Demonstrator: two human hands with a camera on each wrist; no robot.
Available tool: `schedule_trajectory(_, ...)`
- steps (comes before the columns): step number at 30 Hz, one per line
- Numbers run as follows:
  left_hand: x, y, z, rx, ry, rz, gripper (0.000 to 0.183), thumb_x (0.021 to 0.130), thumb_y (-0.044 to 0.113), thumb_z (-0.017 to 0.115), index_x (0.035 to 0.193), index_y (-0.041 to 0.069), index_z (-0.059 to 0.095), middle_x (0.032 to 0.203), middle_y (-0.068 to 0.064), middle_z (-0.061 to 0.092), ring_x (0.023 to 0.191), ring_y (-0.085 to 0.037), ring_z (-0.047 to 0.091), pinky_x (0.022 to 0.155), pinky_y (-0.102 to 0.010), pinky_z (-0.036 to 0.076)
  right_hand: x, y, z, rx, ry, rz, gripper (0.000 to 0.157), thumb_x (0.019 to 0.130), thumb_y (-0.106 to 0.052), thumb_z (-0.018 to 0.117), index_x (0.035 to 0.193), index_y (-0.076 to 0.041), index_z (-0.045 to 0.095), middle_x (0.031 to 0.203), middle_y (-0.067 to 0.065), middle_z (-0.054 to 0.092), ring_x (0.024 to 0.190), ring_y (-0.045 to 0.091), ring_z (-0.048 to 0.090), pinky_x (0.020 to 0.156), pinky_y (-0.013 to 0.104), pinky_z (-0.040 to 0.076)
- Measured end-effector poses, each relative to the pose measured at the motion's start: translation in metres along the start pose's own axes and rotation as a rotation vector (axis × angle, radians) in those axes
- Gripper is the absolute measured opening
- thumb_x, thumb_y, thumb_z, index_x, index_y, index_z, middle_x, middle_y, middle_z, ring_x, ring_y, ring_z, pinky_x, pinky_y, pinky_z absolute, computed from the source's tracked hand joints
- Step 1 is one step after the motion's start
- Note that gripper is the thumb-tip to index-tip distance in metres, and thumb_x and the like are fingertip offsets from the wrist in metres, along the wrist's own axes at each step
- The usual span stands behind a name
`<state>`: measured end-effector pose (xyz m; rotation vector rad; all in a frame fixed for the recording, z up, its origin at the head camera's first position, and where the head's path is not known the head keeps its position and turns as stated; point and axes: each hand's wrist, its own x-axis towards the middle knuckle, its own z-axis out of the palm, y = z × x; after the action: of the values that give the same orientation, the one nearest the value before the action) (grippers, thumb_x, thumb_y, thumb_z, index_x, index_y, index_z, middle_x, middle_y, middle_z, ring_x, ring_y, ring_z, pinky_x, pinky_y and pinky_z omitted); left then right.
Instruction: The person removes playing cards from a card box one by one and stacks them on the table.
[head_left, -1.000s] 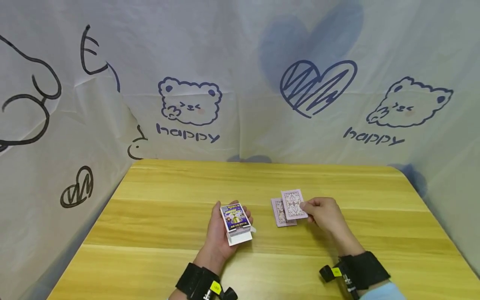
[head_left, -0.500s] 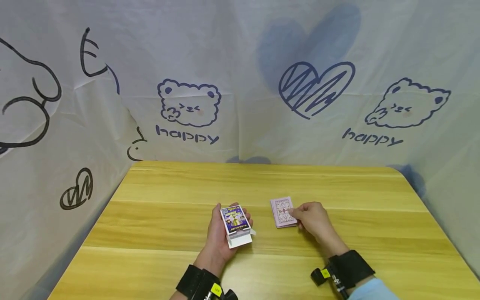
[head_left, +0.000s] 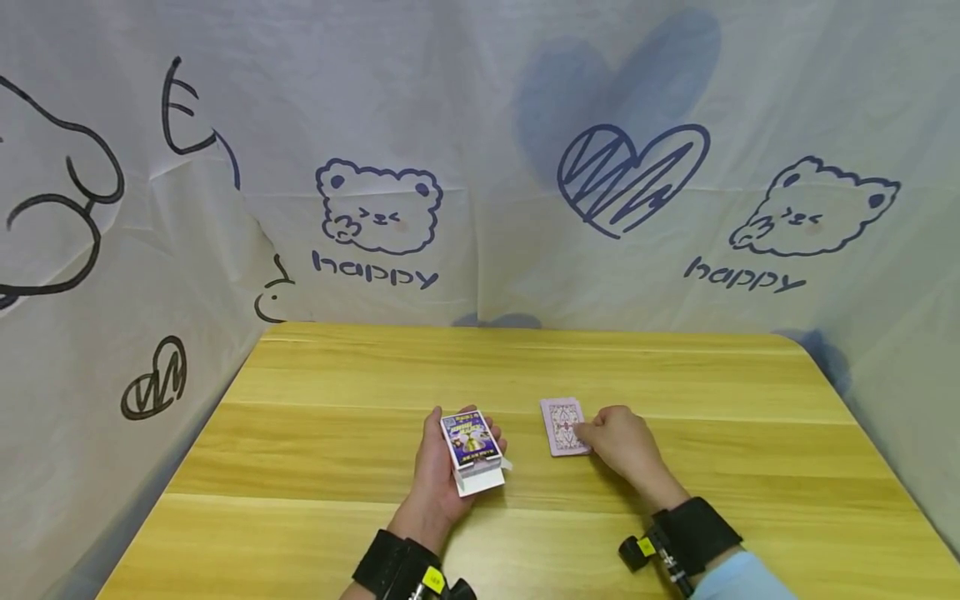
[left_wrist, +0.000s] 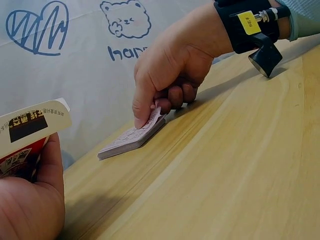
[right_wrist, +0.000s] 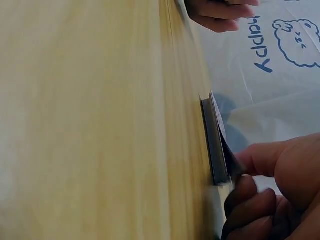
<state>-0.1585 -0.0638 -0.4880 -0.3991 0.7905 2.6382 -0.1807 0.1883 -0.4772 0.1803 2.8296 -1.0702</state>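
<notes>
In the head view, a small stack of playing cards [head_left: 562, 417] lies face down on the table, with ornate patterned backs. At its right edge, my right hand [head_left: 624, 437] pinches the top playing card [left_wrist: 150, 120] between thumb and fingers. That card's near corner bends up off the stack, as both wrist views show. My left hand [head_left: 442, 467], palm up, holds a purple and white card box [head_left: 471, 440] with thumb and fingers at its sides. The box's white end flap [head_left: 480, 482] hangs open toward me, and a packed edge of cards shows inside.
The wooden table [head_left: 337, 375] reaches back to a white cloth wall [head_left: 480, 167] with bear and heart drawings. More cloth hangs at the left and right. Black straps with small cameras [head_left: 693, 537] sit on both wrists.
My right hand has moved left and down, bringing the raised playing card onto the stack, which now looks nearly aligned. The left hand and card box have hardly moved.
</notes>
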Motion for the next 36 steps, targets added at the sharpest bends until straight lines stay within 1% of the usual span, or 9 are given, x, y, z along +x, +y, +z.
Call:
schedule_trajectory(4, 0.001, -0.001, 0.0, 0.006, 0.012, 0.001, 0.069, 0.1, 0.061, 0.021, 0.146, 0.011, 0.028, 0.121, -0.014, 0.05, 0.095, -0.022, 0.061, 0.092, -0.042, 0.054, 0.001, 0.0, 0.001, -0.018, 0.006, -0.01, 0.025, 0.083, -0.028, 0.067, 0.07, -0.008, 0.058, 0.061, 0.004, 0.052, 0.051, 0.018, 0.046, 0.042, 0.025, 0.031)
schedule_trajectory(8, 0.002, -0.003, 0.0, 0.006, 0.0, 0.012, 0.068, 0.1, 0.061, 0.022, 0.145, 0.011, 0.027, 0.123, -0.015, 0.049, 0.098, -0.024, 0.061, 0.096, -0.045, 0.051, 0.001, 0.004, -0.001, 0.031, 0.012, -0.004, 0.03, 0.086, -0.031, 0.065, 0.07, -0.007, 0.059, 0.06, 0.004, 0.051, 0.051, 0.018, 0.044, 0.043, 0.025, 0.031)
schedule_trajectory(13, 0.002, -0.008, 0.0, -0.01, -0.025, 0.025, 0.069, 0.097, 0.067, 0.024, 0.142, 0.015, 0.026, 0.135, -0.02, 0.042, 0.107, -0.03, 0.059, 0.105, -0.05, 0.043, -0.011, -0.005, -0.002, 0.19, 0.053, -0.019, 0.027, 0.091, -0.029, 0.062, 0.076, -0.005, 0.062, 0.062, 0.004, 0.048, 0.052, 0.017, 0.042, 0.044, 0.025, 0.031)
schedule_trajectory(18, 0.002, -0.011, 0.001, 0.012, -0.021, 0.054, 0.071, 0.094, 0.067, 0.037, 0.141, 0.015, 0.027, 0.136, -0.021, 0.04, 0.107, -0.031, 0.06, 0.104, -0.048, 0.045, -0.035, -0.039, 0.005, 0.375, 0.063, -0.109, 0.018, 0.091, -0.02, 0.064, 0.085, -0.004, 0.068, 0.066, 0.005, 0.053, 0.056, 0.017, 0.045, 0.045, 0.024, 0.034)
schedule_trajectory(23, 0.003, -0.012, 0.0, 0.033, -0.03, 0.065, 0.067, 0.098, 0.062, 0.034, 0.145, 0.014, 0.025, 0.14, -0.021, 0.039, 0.108, -0.03, 0.059, 0.101, -0.045, 0.048, -0.058, -0.066, 0.019, 0.493, -0.031, -0.174, 0.01, 0.088, -0.013, 0.068, 0.084, -0.005, 0.072, 0.067, 0.01, 0.06, 0.056, 0.015, 0.05, 0.047, 0.023, 0.04)
schedule_trajectory(26, 0.002, -0.012, 0.0, 0.033, -0.044, 0.085, 0.067, 0.099, 0.062, 0.028, 0.147, 0.016, 0.022, 0.145, -0.021, 0.036, 0.114, -0.031, 0.057, 0.101, -0.047, 0.048, -0.068, -0.073, 0.029, 0.532, -0.104, -0.191, 0.009, 0.087, -0.013, 0.069, 0.085, -0.005, 0.073, 0.066, 0.008, 0.061, 0.055, 0.013, 0.05, 0.046, 0.022, 0.041)
schedule_trajectory(28, 0.001, -0.012, 0.0, 0.031, -0.049, 0.104, 0.067, 0.099, 0.062, 0.025, 0.148, 0.016, 0.021, 0.148, -0.02, 0.033, 0.117, -0.032, 0.055, 0.102, -0.05, 0.047, -0.076, -0.08, 0.03, 0.54, -0.138, -0.203, 0.01, 0.086, -0.009, 0.068, 0.085, -0.002, 0.073, 0.064, 0.007, 0.059, 0.054, 0.011, 0.048, 0.046, 0.02, 0.039)
schedule_trajectory(33, 0.001, -0.012, -0.001, 0.015, -0.058, 0.132, 0.069, 0.098, 0.064, 0.024, 0.149, 0.018, 0.021, 0.15, -0.019, 0.03, 0.12, -0.033, 0.054, 0.102, -0.054, 0.045, -0.074, -0.075, 0.039, 0.562, -0.192, -0.172, 0.012, 0.086, -0.008, 0.067, 0.082, 0.002, 0.072, 0.056, 0.005, 0.052, 0.052, 0.011, 0.045, 0.045, 0.02, 0.036)
schedule_trajectory(36, 0.001, -0.013, -0.001, 0.021, -0.068, 0.145, 0.068, 0.099, 0.063, 0.023, 0.149, 0.018, 0.02, 0.15, -0.019, 0.031, 0.12, -0.033, 0.054, 0.102, -0.055, 0.045, -0.065, -0.066, 0.049, 0.605, -0.199, -0.124, 0.015, 0.085, -0.013, 0.069, 0.081, 0.001, 0.072, 0.053, 0.004, 0.05, 0.049, 0.012, 0.044, 0.042, 0.02, 0.034)
